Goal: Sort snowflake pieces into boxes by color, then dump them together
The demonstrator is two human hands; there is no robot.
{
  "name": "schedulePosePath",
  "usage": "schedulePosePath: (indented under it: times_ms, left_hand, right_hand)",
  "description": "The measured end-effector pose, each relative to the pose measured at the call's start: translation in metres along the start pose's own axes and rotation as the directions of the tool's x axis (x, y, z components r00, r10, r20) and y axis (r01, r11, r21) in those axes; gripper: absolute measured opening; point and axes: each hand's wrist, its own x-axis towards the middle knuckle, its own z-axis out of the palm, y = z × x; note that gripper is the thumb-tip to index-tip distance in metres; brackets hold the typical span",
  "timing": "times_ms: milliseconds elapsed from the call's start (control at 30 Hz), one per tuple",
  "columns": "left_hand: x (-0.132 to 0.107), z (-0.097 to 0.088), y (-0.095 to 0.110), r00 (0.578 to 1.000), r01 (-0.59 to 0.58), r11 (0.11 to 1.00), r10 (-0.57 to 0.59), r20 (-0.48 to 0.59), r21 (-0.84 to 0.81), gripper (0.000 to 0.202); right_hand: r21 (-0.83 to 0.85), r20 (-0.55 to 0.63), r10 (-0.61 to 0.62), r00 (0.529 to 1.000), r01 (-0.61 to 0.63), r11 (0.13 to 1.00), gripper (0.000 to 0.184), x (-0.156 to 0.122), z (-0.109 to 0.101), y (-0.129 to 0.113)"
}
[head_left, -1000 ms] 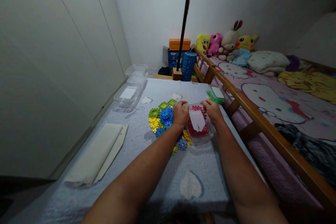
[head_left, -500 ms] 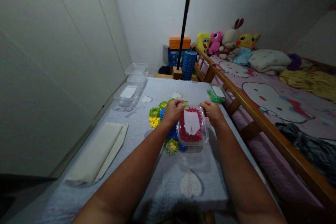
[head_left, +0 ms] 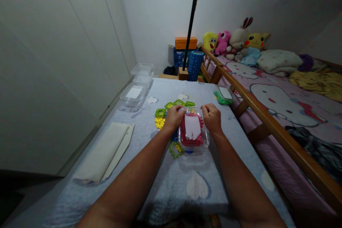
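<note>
A clear plastic container with red pieces inside and a white label on its lid is between my hands, over the middle of the table. My left hand is closed on its far left corner. At the far right corner, my right hand grips the rim with fingers curled in. Green toothed plastic pieces and yellow flower-shaped pieces lie behind and left of the container. Some blue pieces show partly beneath it, the rest hidden.
Clear containers stand at the table's far left. A folded off-white cloth or pouch lies at the left. A labelled container with green pieces is at the far right, beside the wooden bed rail.
My right hand has curled more tightly at the container's corner, and the container has shifted slightly toward me. The whole view has moved a little to the left.
</note>
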Motion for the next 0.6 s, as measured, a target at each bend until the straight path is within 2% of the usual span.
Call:
schedulePosePath:
  times_ms: [167, 300, 433, 600]
  left_hand:
    - [-0.0005, 0.0003, -0.0018, 0.999, -0.007, 1.000, 0.006, -0.046, -0.026, 0.021]
    - [-0.0016, 0.0009, -0.0005, 0.996, -0.018, 0.999, 0.020, -0.083, 0.028, 0.022]
    - [-0.0013, 0.0005, 0.0007, 0.997, -0.031, 0.997, 0.036, -0.063, 0.065, 0.021]
    - [-0.0002, -0.0011, -0.0002, 0.998, -0.049, 0.999, 0.049, 0.033, 0.008, 0.021]
  right_hand:
    - [0.086, 0.113, 0.065, 0.992, -0.075, 0.993, 0.028, 0.0021, -0.0053, -0.0009]
    - [0.034, 0.196, 0.099, 0.976, -0.107, 0.994, 0.017, -0.0001, -0.0061, -0.0003]
    - [-0.062, 0.192, 0.109, 0.975, -0.098, 0.993, 0.012, -0.0036, -0.0047, -0.0028]
    - [-0.245, 0.135, 0.137, 0.981, -0.101, 0.964, 0.010, -0.0065, -0.0003, -0.0036]
